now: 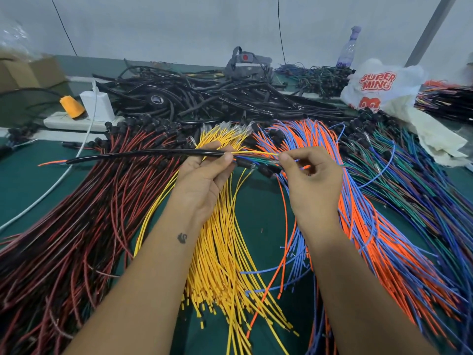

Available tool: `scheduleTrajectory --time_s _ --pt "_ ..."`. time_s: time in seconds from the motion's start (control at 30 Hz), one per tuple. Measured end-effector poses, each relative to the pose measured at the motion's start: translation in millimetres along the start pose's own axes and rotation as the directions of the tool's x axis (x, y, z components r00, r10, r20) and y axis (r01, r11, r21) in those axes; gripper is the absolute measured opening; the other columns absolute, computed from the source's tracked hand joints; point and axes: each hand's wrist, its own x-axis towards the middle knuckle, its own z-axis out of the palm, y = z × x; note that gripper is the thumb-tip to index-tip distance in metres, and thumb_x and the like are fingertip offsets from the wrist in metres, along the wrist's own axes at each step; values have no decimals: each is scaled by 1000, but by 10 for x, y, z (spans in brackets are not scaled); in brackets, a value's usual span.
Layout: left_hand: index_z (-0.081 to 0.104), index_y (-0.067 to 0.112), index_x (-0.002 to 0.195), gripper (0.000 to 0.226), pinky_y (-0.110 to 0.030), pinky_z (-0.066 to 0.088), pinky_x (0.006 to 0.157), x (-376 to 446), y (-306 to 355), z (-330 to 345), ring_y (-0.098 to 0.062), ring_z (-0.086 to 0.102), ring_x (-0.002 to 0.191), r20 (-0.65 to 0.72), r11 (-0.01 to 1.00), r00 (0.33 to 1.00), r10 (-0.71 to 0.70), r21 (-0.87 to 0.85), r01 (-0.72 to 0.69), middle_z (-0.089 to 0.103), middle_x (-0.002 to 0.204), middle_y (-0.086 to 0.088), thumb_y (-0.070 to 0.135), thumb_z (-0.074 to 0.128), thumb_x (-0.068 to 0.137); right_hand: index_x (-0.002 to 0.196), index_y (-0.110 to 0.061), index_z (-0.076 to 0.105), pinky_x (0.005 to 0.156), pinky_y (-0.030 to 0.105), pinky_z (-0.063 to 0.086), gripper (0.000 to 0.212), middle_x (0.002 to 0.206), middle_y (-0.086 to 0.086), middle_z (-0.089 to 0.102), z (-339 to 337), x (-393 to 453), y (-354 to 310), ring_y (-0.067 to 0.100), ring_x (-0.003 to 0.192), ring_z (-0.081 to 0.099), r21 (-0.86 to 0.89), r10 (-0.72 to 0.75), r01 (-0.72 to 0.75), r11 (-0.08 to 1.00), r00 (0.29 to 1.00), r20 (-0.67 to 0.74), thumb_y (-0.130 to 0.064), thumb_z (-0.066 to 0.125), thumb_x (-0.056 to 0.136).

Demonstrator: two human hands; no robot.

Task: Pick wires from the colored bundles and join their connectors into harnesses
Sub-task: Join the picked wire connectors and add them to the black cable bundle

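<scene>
Head view: both hands' fingers pinch wires; white bag [378, 83] reads "SUPER MING".

Green mat [258, 221] bare between yellow bundle [222, 265] and orange-blue bundle [363, 226]; wires elsewhere

A green table [258, 213] carries a red-and-black wire bundle [76, 221], a yellow wire bundle [222, 265], an orange-and-blue wire bundle [371, 239], a black tubing pile [204, 96], and a white bag [378, 83] printed in red-orange.
</scene>
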Motion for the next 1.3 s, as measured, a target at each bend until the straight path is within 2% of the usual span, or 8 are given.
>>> scheduleTrajectory --time_s 0.1,0.3,0.53,0.73,0.87,1.0,1.1,1.3 --pt "56 15 88 25 -19 55 69 -18 -9 17 -14 68 80 -25 999 999 39 19 -39 70 81 -4 -11 56 86 74 -18 70 66 9 34 14 76 -2 59 -11 -7 -17 -1 68 50 -57 -83 83 995 997 -5 -7 73 81" --pt "53 15 87 25 -19 55 68 9 -6 15 -14 65 82 -55 998 997 58 15 -58 69 79 -2 -10 57 86 76 -26 68 68 15 39 22 78 -5 64 6 0 -30 3 71 55 78 19 -20 997 1000 14 -7 68 87" --pt "50 16 89 33 -22 57 71 9 -23 26 -17 65 80 -10 992 995 104 80 -102 70 77 -1 -16 54 84 85 -26 63 68 11 40 21 78 -13 63 67 -54 4 2 74 57 -132 -108 112 985 994 34 -6 61 89" --pt "49 17 88 30 -23 56 76 -6 -26 43 -16 65 82 -37 996 997 68 57 -65 70 81 -2 -12 55 86 80 -28 66 69 10 41 27 78 -13 65 88 -47 -45 -5 70 56 57 10 -15 998 996 93 -3 63 88" --pt "52 17 89 27 -21 57 76 -8 -12 24 -15 66 83 19 998 999 49 25 -49 72 81 0 -9 55 87 80 -26 69 66 10 41 21 77 -5 66 111 -60 -29 1 68 55 111 84 -97 989 990 112 -6 66 88" --pt "53 17 88 24 -20 55 72 -23 -20 18 -14 67 83 84 997 996 40 55 -44 72 84 0 -7 56 86 80 -28 71 69 21 47 18 86 9 70 137 -76 -44 15 74 60 92 70 -82 992 989 127 -11 70 86" --pt "53 17 87 25 -19 55 70 -28 -25 24 -15 68 84 87 997 996 29 73 -35 72 86 -1 -8 56 87 80 -28 73 70 30 48 19 83 6 69 130 -85 -77 16 72 59 110 50 -64 992 991 126 -10 72 85" --pt "57 17 83 21 -19 55 64 -56 -22 57 -12 69 75 83 994 996 16 109 -25 73 83 0 -4 60 85 82 -24 71 62 10 40 15 73 -7 65 107 -53 -89 -1 64 52 160 64 -73 984 996 63 -11 68 88"
